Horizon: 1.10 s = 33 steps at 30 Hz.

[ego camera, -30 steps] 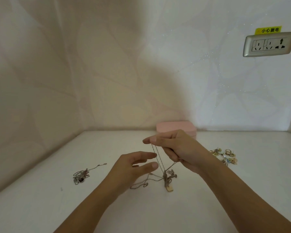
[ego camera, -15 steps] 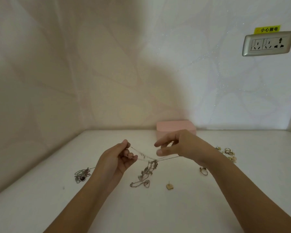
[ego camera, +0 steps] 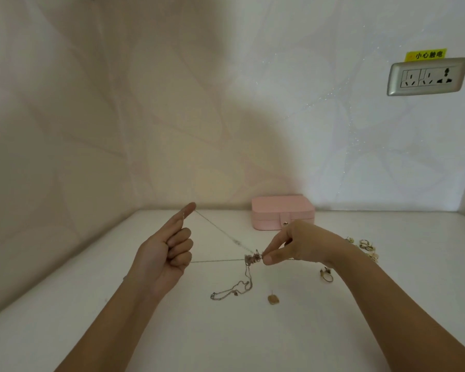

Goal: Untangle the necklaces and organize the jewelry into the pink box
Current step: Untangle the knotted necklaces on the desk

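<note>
Table (ego camera: 91, 304): white, set against the wall.
Pink box (ego camera: 282, 212): closed, at the table's back edge.
Left hand (ego camera: 161, 256): grips a strand, forefinger raised.
Right hand (ego camera: 304, 245): pinching the tangle.
Necklaces (ego camera: 249, 260): tangled, taut between the hands, tail on the table.
Rings (ego camera: 365, 245): loose, right side.

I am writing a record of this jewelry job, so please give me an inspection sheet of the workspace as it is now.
Surface: white tabletop, set in a wall corner.
Job's things: tangled necklaces, knot held above the table, two strands stretched leftward, loose end lying on the table; pink box closed, by the back wall; gold pendant, ring and pile of small gold pieces lying loose.
Clutter: nothing seen.
Hands: left hand holds the strands, one over its raised index finger; right hand pinches the knot.
Cables: nothing seen.
Surroundings: wall socket with yellow label; patterned wallpaper.
</note>
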Tool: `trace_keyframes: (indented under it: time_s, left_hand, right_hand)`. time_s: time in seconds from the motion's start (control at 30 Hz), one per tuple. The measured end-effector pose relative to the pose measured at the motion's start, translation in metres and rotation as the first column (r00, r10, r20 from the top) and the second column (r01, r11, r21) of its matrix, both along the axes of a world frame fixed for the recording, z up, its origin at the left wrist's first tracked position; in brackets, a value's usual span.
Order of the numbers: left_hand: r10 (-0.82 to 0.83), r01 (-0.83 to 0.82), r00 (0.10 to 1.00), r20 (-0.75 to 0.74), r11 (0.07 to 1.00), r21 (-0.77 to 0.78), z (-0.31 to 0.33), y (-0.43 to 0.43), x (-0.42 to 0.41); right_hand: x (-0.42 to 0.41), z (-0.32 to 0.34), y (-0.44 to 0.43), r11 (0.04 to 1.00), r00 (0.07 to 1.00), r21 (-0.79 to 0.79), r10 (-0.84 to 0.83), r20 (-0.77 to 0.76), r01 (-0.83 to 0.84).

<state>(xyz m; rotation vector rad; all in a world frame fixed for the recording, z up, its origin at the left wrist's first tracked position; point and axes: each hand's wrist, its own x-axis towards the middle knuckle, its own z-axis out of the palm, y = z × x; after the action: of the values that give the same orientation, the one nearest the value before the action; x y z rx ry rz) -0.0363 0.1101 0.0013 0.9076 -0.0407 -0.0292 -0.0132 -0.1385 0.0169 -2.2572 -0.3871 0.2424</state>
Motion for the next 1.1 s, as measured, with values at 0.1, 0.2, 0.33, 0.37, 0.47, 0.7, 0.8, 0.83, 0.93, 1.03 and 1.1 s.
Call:
trace_keyframes:
  time_s: [0.1,0.2,0.33,0.37,0.47,0.7,0.8,0.83,0.93,1.03,1.1]
  left_hand:
    - [0.004,-0.003,1.0,0.019,1.0,-0.021,0.001,0.005,0.0]
    - [-0.029,0.03,0.999,0.025,1.0,-0.01,0.001,0.009,-0.001]
    - [-0.1,0.093,0.994,0.05,0.987,0.129,0.001,0.008,-0.004]
    - [-0.123,0.112,0.991,0.053,0.979,0.168,0.0,0.006,-0.004]
    - [-0.219,0.2,0.975,0.039,0.94,0.277,-0.001,0.002,-0.007]
    - [-0.247,0.235,0.969,-0.021,0.886,0.4,-0.004,-0.004,-0.01]
    - [-0.262,0.255,0.965,-0.029,0.9,0.352,-0.004,-0.003,-0.01]
    - [-0.27,0.263,0.963,-0.024,0.909,0.324,-0.004,-0.001,-0.009]
    - [-0.278,0.268,0.96,0.016,0.937,0.224,-0.002,0.005,-0.007]
    - [-0.261,0.252,0.963,0.061,0.959,0.127,0.004,0.014,-0.005]
    - [-0.246,0.236,0.966,0.081,0.965,0.115,0.007,0.02,-0.004]
  right_hand:
    - [0.003,-0.002,-0.003,1.0,1.0,-0.004,0.01,-0.007,-0.01]
    - [0.002,0.0,-0.005,0.996,0.999,0.088,0.035,-0.019,-0.033]
    - [0.005,0.001,-0.006,0.955,0.994,0.296,0.042,-0.099,-0.011]
    - [0.006,0.0,-0.004,0.94,0.991,0.342,0.043,-0.129,0.004]
    - [0.009,-0.005,0.003,0.868,0.974,0.494,0.057,-0.217,0.059]
    - [0.007,-0.015,0.028,0.522,0.922,0.843,0.246,-0.299,0.134]
    - [0.007,-0.012,0.032,0.29,0.902,0.936,0.319,-0.292,0.2]
    - [0.008,-0.01,0.03,0.237,0.899,0.946,0.327,-0.292,0.22]
    - [0.011,-0.004,0.018,0.285,0.904,0.926,0.278,-0.325,0.246]
    - [0.011,0.001,0.003,0.587,0.963,0.793,0.078,-0.257,0.164]
    - [0.009,0.004,-0.005,0.782,0.997,0.621,-0.009,-0.08,0.057]
